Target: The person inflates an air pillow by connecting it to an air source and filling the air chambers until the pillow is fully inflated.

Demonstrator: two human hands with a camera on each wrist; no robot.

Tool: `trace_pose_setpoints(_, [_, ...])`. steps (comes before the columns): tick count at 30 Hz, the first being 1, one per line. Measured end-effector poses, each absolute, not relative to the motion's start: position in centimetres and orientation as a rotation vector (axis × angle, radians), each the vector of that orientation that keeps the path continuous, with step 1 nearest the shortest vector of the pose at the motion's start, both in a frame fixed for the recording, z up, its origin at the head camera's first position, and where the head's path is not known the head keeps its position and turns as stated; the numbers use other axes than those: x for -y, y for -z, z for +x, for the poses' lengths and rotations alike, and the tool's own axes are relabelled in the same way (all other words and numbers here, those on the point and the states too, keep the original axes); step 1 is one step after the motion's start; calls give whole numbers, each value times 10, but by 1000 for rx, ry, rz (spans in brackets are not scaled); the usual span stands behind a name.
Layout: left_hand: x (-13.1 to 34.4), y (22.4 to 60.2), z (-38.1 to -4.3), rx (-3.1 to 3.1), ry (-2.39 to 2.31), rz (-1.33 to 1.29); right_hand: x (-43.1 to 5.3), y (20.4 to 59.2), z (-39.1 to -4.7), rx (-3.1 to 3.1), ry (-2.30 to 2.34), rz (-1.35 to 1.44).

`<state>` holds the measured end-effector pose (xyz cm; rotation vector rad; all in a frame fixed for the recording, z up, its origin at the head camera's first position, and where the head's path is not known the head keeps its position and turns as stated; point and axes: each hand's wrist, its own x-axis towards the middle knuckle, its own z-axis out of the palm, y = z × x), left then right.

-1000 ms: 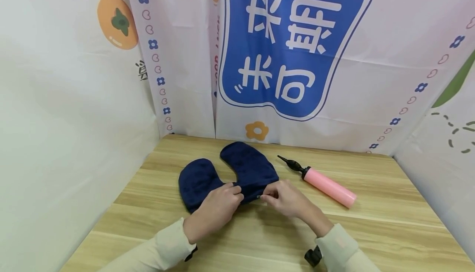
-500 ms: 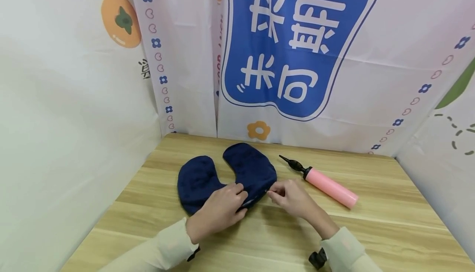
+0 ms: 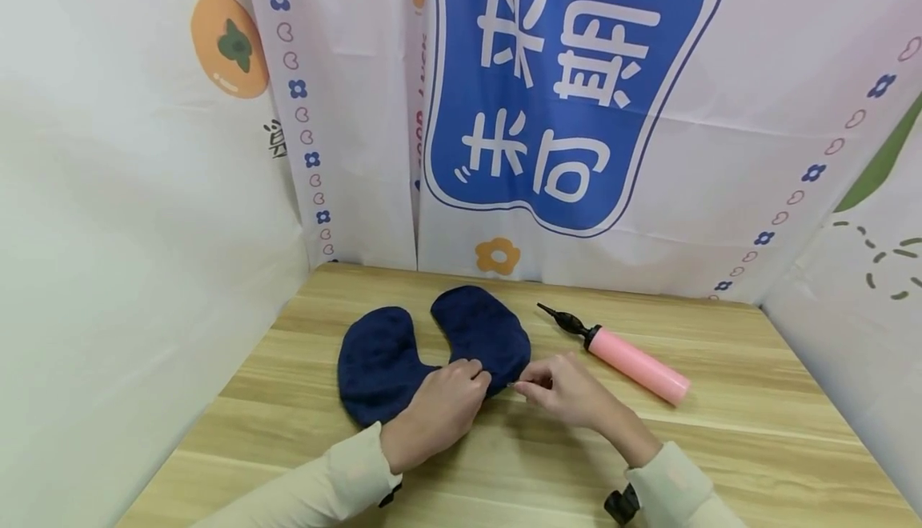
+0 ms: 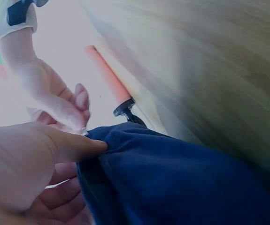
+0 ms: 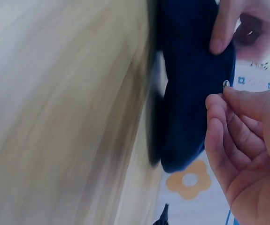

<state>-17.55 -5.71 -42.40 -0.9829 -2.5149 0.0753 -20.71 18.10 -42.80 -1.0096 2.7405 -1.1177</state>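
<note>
A navy blue U-shaped neck pillow (image 3: 378, 364) lies on the wooden table, its curved back edge towards me. My left hand (image 3: 439, 408) grips that edge near the middle; in the left wrist view the thumb (image 4: 85, 146) presses on top of the folded fabric, the other fingers beneath. Just to the right, my right hand (image 3: 569, 392) pinches a small metal zipper pull (image 5: 226, 84) at the pillow's edge between thumb and forefinger. In the right wrist view, a side of the pillow is raised off the table. Fingers hide most of the zipper.
A pink hand pump (image 3: 641, 364) with a black nozzle lies to the right of the pillow, angled across the table (image 3: 720, 448). Printed cloth (image 3: 360, 152) hangs along the table's back edge, and pale walls stand at both sides.
My right hand first slid rightward along the pillow's edge with the zipper pull, then dipped slightly towards me. My left hand has shifted right, closer to it, covering the pale strip seen half a second ago.
</note>
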Motion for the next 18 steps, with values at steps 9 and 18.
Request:
trace_pose_setpoints(9, [64, 427, -172, 2521, -22, -1003, -196, 437, -225, -2801, 1093, -985])
trace_pose_setpoints(18, [69, 424, -166, 2479, -3, -1062, -200, 442, -238, -2919, 987, -1053])
